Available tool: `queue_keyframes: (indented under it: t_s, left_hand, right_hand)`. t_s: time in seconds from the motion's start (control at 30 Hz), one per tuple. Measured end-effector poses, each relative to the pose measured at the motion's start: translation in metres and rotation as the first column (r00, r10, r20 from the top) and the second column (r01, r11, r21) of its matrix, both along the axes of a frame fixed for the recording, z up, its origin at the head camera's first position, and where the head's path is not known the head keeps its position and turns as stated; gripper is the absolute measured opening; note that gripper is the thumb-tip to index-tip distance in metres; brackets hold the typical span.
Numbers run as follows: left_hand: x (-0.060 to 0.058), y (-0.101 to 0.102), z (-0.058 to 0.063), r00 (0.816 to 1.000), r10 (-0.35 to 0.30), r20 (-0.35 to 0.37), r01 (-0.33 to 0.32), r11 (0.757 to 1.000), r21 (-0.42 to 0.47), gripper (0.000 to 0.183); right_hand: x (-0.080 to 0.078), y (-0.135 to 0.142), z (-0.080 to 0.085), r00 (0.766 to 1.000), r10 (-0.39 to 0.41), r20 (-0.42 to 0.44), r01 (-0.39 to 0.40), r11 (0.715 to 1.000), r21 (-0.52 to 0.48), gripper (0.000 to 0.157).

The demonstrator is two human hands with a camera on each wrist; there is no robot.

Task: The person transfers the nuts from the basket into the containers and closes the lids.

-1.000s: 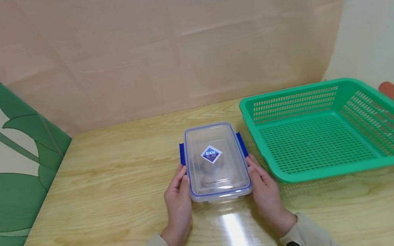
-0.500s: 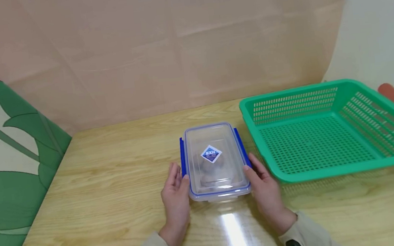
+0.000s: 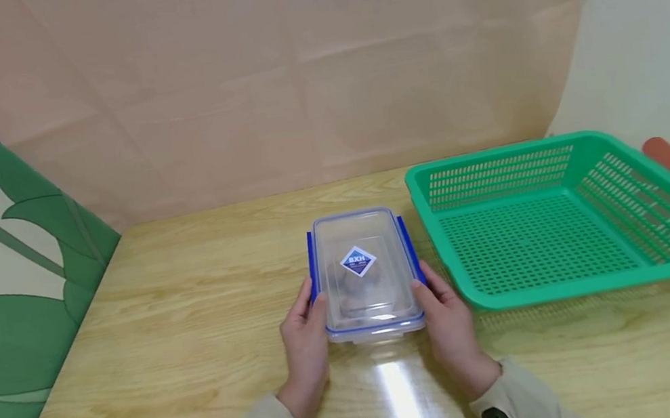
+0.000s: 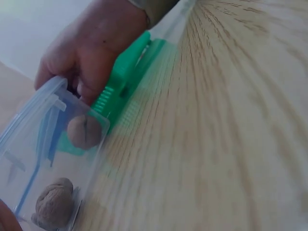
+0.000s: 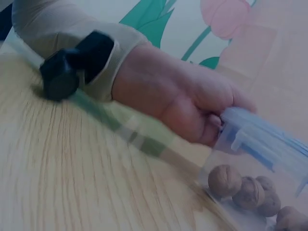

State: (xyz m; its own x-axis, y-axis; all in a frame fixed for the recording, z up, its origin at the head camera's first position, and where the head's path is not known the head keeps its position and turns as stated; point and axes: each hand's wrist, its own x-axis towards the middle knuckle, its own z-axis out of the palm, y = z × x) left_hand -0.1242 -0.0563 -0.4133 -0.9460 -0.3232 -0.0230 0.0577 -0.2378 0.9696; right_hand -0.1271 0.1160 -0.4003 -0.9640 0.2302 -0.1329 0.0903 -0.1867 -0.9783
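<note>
A clear plastic food container (image 3: 372,300) with a blue-edged lid and a diamond label lies on the wooden table. Blue side latches (image 3: 312,259) run along its two long sides. My left hand (image 3: 305,348) grips the near left side, thumb at the lid's edge and fingers along the latch. On the opposite side my right hand (image 3: 453,333) holds it likewise, its thumb over the lid's rim. Through the clear wall in the right wrist view, several walnuts (image 5: 248,192) show at the bottom. The undersides of both hands' fingers are hidden in the head view.
A green perforated plastic basket (image 3: 471,276) stands right of the container, close to my right hand. The wooden table (image 3: 189,333) stretches left and toward me. A plain pinkish sheet (image 3: 208,113) hangs behind it, with printed plant panels at both sides.
The side latches have gone from sticking outward to lying closer along the container's sides. My left hand's fingers, spread off the side half a second ago, now wrap against it.
</note>
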Motion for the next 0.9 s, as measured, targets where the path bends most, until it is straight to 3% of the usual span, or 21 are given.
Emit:
queue_keyframes:
  t_s: [0.27,0.67,0.8,0.9]
  left_hand:
    - [0.001,0.000,0.003,0.999,0.049,0.014,-0.048,0.999,-0.015,0.042]
    - [0.004,0.000,0.001,0.998,0.069,0.013,-0.069,0.998,0.006,0.042]
    - [0.005,-0.001,0.001,0.997,0.076,-0.013,-0.076,0.997,-0.002,0.042]
    - [0.007,-0.004,0.005,0.997,0.080,-0.020,-0.080,0.997,-0.016,0.042]
  right_hand:
    - [0.001,-0.010,0.000,0.997,0.006,-0.081,-0.008,1.000,-0.023,0.044]
    - [0.002,-0.009,0.001,0.997,0.039,-0.067,-0.039,0.999,0.006,0.045]
    - [0.004,-0.005,0.002,0.989,0.098,-0.112,-0.078,0.982,0.173,0.049]
    - [0.007,-0.002,0.004,0.968,0.152,-0.200,-0.074,0.933,0.352,0.054]
